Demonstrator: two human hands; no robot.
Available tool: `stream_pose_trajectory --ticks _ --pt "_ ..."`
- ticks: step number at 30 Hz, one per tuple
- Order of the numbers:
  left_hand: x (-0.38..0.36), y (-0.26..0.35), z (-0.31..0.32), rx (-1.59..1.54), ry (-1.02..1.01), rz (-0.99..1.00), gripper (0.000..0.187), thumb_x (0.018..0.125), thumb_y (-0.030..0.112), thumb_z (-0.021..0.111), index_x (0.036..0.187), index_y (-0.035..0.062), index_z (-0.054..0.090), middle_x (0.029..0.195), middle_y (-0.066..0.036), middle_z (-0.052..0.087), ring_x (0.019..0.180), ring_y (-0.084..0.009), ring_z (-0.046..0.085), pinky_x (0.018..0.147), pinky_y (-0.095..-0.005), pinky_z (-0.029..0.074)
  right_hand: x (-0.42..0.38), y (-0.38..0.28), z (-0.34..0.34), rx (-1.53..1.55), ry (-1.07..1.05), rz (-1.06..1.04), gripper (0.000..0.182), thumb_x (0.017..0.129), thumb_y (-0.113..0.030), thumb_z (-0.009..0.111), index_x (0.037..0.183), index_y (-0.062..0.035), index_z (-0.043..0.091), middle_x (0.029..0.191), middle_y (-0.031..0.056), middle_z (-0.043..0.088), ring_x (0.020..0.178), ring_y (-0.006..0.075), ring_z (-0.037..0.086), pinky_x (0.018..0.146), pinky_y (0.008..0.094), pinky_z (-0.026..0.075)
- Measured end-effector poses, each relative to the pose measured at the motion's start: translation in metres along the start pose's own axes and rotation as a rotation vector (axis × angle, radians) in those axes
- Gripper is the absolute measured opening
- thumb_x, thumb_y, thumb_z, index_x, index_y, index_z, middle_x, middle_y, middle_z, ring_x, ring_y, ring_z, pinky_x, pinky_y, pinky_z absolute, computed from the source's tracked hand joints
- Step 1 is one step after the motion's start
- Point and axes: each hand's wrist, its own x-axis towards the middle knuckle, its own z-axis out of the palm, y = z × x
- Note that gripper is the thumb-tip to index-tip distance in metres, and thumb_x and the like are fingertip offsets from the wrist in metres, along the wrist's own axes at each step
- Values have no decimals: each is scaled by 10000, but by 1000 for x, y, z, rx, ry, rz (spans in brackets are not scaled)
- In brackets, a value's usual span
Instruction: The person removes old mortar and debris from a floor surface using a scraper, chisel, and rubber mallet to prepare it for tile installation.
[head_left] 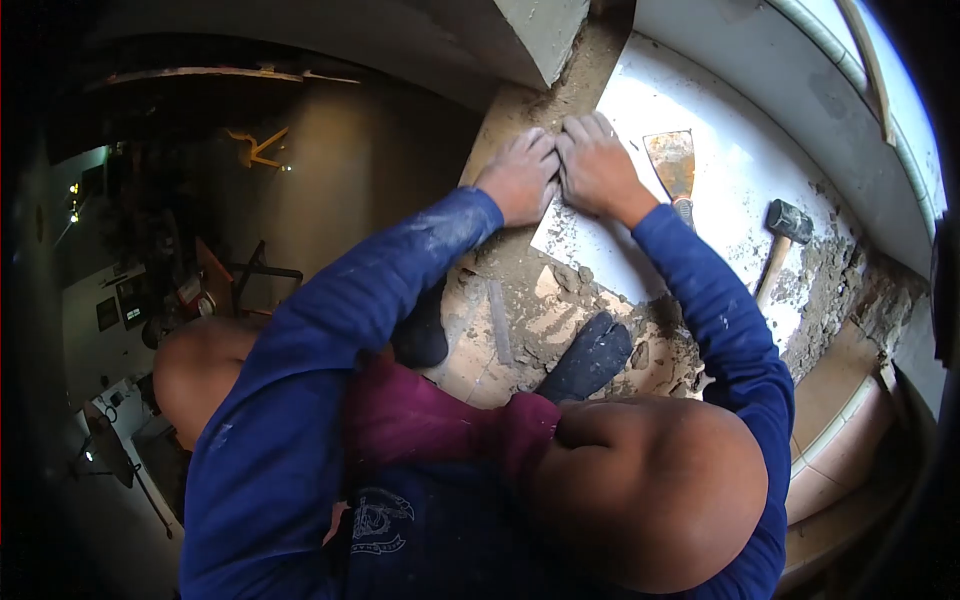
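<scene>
1. Nearest to the person are the bent knees and the two dark shoes (590,355), which stand on the rough mortar bed (520,270). It is better to keep the feet there, off the tile, so that the body weight does not tilt it.
2. The left hand (520,178) and the right hand (598,165) lie flat, side by side and touching, on the near left edge of the white tile (720,200). The fingers are stretched out and hold nothing; they only press.
3. The tile lies on the mortar, in the corner beside the wall. I think the pressure must be even and go straight down, moving slowly along the edge.
4. The scraper (672,165) lies on the tile just beside the right hand.
5. Farther right, the hammer (782,240) lies partly on the tile edge, near loose mortar. Probably soft taps with it help the levelling.
</scene>
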Motion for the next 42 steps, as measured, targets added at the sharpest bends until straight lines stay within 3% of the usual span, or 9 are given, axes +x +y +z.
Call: stream_pose_trajectory --ticks 9,12,16,23,26,32,36,39,42 --pt "-88 52 -52 -514 -727 -251 419 917 265 593 1224 -18 555 1226 -234 569 1117 -434 560 1011 -493 446 -49 -79 -15 466 -453 -24 258 851 -182 581 1037 -25 666 1047 163 608 1125 338 567 976 450 471" --pt "-78 27 -59 -385 -664 -271 404 908 295 609 1216 36 574 1271 -218 558 1093 -404 588 959 -477 492 -32 -70 -21 313 -160 145 258 900 -217 561 1060 -27 634 1123 193 594 1142 361 560 946 462 477" --pt "-96 13 4 -53 59 42 465 892 324 639 1143 -63 578 1235 -234 542 1187 -425 506 1048 -503 389 -52 -75 20 78 96 -11 290 928 -206 532 1111 1 619 1286 282 539 1255 419 509 1102 489 379" --pt "-116 66 -43 -660 -852 -187 583 870 311 668 1284 -68 508 1294 -274 491 1265 -423 440 1074 -485 349 -60 -100 -34 628 -1006 -64 415 911 -245 585 1237 12 614 1313 259 559 1287 406 497 1143 479 336" --pt "-108 50 -16 -394 -100 -140 628 907 355 627 1353 -54 461 1359 -300 457 1314 -441 414 1089 -514 320 -75 -75 -30 355 -13 98 513 904 -296 606 1320 1 567 1403 250 504 1313 404 472 1141 496 323" --pt "-127 73 33 -263 -3 -131 719 965 472 515 1431 -64 399 1491 -328 339 1422 -453 303 1169 -533 226 -127 -89 -4 424 -305 -34 610 987 -383 506 1434 26 436 1522 251 389 1405 391 394 1185 472 279" --pt "-108 71 -63 -606 -1045 70 644 961 401 563 1386 -69 449 1398 -307 455 1354 -441 403 1142 -467 327 -126 -95 -44 684 -735 21 519 975 -357 544 1349 3 530 1372 255 539 1270 419 519 1079 479 415" --pt "-81 55 -41 -511 -322 -25 610 947 337 598 1375 -74 460 1379 -304 467 1330 -428 431 1125 -439 357 -104 -67 -48 275 -62 113 515 949 -334 604 1330 9 551 1372 250 542 1280 415 511 1101 486 382" --pt "-72 40 6 -386 25 -25 664 920 305 634 1419 -72 413 1437 -315 412 1366 -446 379 1151 -460 321 -116 -68 -17 234 -135 105 576 927 -363 614 1360 6 528 1472 239 459 1414 375 392 1173 482 303"
